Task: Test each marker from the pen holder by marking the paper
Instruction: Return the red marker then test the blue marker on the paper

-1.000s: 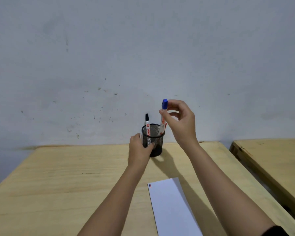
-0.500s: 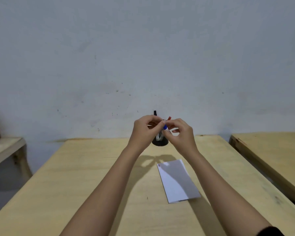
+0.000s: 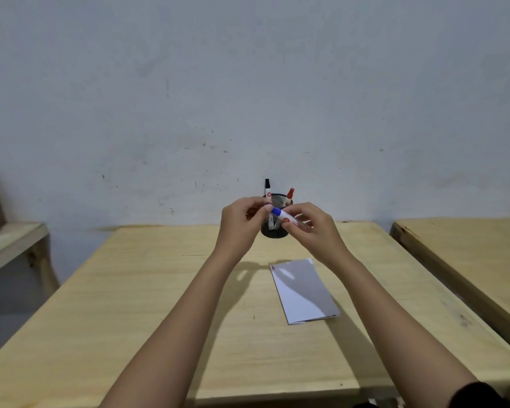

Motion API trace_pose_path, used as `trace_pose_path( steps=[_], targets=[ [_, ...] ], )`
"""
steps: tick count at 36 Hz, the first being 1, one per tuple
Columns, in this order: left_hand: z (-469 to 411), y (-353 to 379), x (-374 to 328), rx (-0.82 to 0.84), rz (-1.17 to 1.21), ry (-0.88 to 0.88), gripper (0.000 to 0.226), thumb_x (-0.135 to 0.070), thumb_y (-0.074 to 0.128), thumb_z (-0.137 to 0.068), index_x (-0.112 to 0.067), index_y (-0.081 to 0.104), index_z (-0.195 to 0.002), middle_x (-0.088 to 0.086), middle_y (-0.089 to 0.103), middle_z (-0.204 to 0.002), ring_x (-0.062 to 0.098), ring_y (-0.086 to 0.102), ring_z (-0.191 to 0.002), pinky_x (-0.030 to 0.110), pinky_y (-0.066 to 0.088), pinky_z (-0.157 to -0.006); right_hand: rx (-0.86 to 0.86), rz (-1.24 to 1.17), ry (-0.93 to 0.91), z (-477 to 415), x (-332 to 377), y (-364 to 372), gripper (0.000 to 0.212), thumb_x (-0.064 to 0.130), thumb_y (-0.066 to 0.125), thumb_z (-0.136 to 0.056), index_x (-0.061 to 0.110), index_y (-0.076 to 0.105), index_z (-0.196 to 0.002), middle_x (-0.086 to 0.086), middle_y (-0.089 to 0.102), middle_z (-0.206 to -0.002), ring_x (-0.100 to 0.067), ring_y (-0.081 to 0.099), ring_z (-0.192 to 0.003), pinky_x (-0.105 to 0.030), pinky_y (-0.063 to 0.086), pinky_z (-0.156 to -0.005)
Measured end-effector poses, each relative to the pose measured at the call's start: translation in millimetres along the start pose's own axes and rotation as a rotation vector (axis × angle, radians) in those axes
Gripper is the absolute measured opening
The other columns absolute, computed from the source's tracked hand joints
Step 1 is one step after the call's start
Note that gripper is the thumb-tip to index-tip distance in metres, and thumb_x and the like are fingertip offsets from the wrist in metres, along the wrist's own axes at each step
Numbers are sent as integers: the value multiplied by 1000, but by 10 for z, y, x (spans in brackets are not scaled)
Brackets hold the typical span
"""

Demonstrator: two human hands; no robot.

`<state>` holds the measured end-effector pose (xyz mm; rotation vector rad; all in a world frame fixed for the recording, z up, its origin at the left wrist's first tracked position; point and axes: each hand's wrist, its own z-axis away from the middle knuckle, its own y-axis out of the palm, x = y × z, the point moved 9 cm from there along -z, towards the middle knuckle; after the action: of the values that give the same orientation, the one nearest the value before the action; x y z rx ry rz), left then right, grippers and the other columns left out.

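We see a white-barrelled marker with a blue cap [image 3: 283, 215] held level in the air in front of the black wire-mesh pen holder [image 3: 276, 219], which stands at the far edge of the pale wooden table [image 3: 147, 304] with a black-capped marker [image 3: 267, 188] and a red-capped marker [image 3: 290, 194] upright inside it. Our right hand [image 3: 312, 231] grips the white barrel between thumb and fingers, while our left hand [image 3: 240, 223] pinches the blue cap end, both arms stretched forward above the tabletop. A white folded sheet of paper [image 3: 304, 290] lies flat nearer to us than the holder, under our right forearm.
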<state>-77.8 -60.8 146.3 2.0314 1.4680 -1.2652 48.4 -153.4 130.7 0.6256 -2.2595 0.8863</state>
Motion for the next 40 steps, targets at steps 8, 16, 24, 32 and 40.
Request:
trace_pose_path(
  steps=[8, 16, 24, 32, 40],
  targets=[
    [77, -256, 305, -107, 182, -104, 10, -13, 63, -88, -19, 71, -92, -5, 69, -82, -1, 63, -73, 13, 49, -73, 41, -204, 120, 66, -177, -211, 15, 10, 76, -76, 20, 73, -87, 9, 73, -84, -8, 64, -74, -17, 49, -67],
    [135, -180, 489, -120, 345, -172, 10, -10, 61, -89, -14, 69, -93, 0, 69, -83, 1, 65, -71, 18, 54, -79, -202, -641, 175, 152, -301, -197, 17, -1, 74, -72, 12, 70, -81, 8, 69, -70, -10, 61, -68, -19, 49, -65],
    [188, 40, 469, -41, 410, -175, 14, -6, 57, -91, -12, 68, -98, 1, 69, -85, 8, 65, -75, 18, 54, -77, -224, -939, 288, 143, -325, 104, 10, -4, 60, -84, 4, 64, -88, 6, 68, -66, -8, 64, -67, -17, 52, -69],
    [136, 89, 434, 51, 278, -142, 11, -11, 68, -83, -18, 72, -91, -11, 70, -68, 3, 63, -68, 18, 51, -73, -222, -1012, 380, 123, -412, 181, 9, 4, 56, -90, 5, 63, -84, 4, 64, -61, -6, 60, -58, -13, 52, -63],
    [59, 82, 541, 69, 269, -205, 18, -14, 58, -92, -7, 69, -80, -10, 63, -53, 1, 55, -51, 13, 48, -58, -237, -1047, 371, 95, -450, 99, 9, 2, 53, -91, 4, 60, -86, 5, 64, -61, -6, 59, -57, -12, 51, -63]
  ],
)
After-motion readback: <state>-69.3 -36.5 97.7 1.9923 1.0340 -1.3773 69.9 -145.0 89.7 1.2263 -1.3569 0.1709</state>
